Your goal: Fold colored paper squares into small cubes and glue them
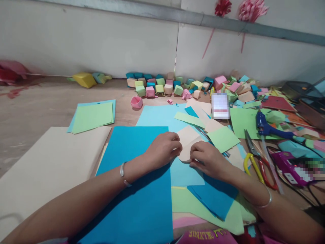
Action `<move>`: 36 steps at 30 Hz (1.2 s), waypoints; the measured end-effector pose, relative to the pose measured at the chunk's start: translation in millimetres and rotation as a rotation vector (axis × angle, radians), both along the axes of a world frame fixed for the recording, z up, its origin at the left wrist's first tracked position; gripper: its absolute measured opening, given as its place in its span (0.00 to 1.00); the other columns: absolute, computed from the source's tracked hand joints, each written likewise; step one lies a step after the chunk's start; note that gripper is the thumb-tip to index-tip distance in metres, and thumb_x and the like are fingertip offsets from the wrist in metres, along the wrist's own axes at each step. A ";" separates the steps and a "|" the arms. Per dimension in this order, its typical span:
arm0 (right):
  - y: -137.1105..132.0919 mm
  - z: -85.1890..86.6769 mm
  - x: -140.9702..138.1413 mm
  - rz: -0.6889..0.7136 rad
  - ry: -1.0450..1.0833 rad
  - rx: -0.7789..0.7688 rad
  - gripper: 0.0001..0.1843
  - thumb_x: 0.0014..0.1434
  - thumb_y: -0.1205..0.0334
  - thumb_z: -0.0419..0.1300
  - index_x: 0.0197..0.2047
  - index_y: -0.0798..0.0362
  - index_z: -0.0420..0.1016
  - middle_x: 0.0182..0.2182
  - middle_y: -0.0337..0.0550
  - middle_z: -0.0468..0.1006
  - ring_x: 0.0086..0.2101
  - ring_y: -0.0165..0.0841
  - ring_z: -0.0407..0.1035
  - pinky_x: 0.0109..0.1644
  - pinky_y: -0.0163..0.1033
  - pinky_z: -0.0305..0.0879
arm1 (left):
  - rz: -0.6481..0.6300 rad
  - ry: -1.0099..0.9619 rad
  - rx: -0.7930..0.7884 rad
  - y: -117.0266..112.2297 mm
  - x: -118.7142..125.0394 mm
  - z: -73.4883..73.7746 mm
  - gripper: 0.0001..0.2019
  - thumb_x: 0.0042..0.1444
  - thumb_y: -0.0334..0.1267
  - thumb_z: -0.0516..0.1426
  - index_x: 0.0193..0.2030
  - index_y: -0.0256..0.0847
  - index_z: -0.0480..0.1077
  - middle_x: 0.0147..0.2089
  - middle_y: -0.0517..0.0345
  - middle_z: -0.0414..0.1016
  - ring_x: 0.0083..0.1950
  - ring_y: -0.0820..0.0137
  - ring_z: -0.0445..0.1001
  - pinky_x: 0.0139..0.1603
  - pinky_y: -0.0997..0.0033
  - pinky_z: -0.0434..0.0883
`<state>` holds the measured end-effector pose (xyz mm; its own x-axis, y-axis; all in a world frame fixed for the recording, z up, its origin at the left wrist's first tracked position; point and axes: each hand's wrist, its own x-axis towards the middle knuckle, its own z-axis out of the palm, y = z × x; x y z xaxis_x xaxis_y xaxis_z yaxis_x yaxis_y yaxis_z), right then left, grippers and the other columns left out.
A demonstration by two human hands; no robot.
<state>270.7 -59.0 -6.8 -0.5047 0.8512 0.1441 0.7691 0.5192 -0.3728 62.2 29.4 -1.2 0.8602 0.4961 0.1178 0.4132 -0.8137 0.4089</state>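
Note:
A small cream sheet of paper [187, 141] is held up between my two hands, part of it curved or folded over. My left hand [166, 147] pinches its left edge, fingers curled. On the opposite side, my right hand [207, 157] grips the lower right edge with thumb and fingers together. Under the hands lie a big blue sheet [134, 189] and a light blue sheet [186, 176]. Close to my right hand are a square of light green paper [223, 139] and a light green strip [190, 119].
Scissors [257, 159] with yellow and red handles and a blue glue gun [269, 128] lie at the right, beside a purple power strip [291, 169] with cords. Several small folded paper boxes [159, 88] line the wall. A large cream sheet [50, 169] covers the left side.

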 end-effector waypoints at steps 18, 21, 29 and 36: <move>6.1 -12.1 3.8 -0.277 -0.191 -0.027 0.13 0.65 0.60 0.52 0.29 0.53 0.66 0.30 0.45 0.71 0.34 0.37 0.65 0.36 0.40 0.57 | 0.096 0.186 0.063 -25.0 2.5 2.1 0.15 0.63 0.40 0.54 0.29 0.35 0.75 0.34 0.50 0.72 0.38 0.64 0.68 0.37 0.65 0.63; 8.6 -17.5 4.2 -0.299 -0.277 -0.009 0.13 0.64 0.59 0.54 0.28 0.53 0.66 0.28 0.43 0.71 0.32 0.37 0.66 0.34 0.39 0.53 | 0.147 0.173 0.042 -24.6 3.4 2.0 0.14 0.63 0.40 0.54 0.30 0.35 0.74 0.34 0.51 0.72 0.38 0.64 0.68 0.35 0.66 0.62; 6.6 -22.0 1.3 -0.333 -0.353 0.048 0.12 0.63 0.61 0.55 0.28 0.53 0.66 0.27 0.42 0.71 0.32 0.37 0.66 0.33 0.40 0.50 | 0.176 0.194 -0.017 -23.2 7.1 -1.8 0.12 0.63 0.42 0.54 0.35 0.36 0.71 0.35 0.52 0.72 0.37 0.65 0.69 0.33 0.68 0.61; 4.9 -24.3 -0.3 -0.372 -0.371 0.045 0.12 0.64 0.59 0.55 0.29 0.52 0.66 0.29 0.42 0.71 0.33 0.37 0.67 0.33 0.39 0.51 | 0.185 0.235 0.031 -23.7 11.5 -3.3 0.12 0.65 0.40 0.50 0.35 0.37 0.69 0.33 0.52 0.71 0.37 0.63 0.70 0.33 0.67 0.61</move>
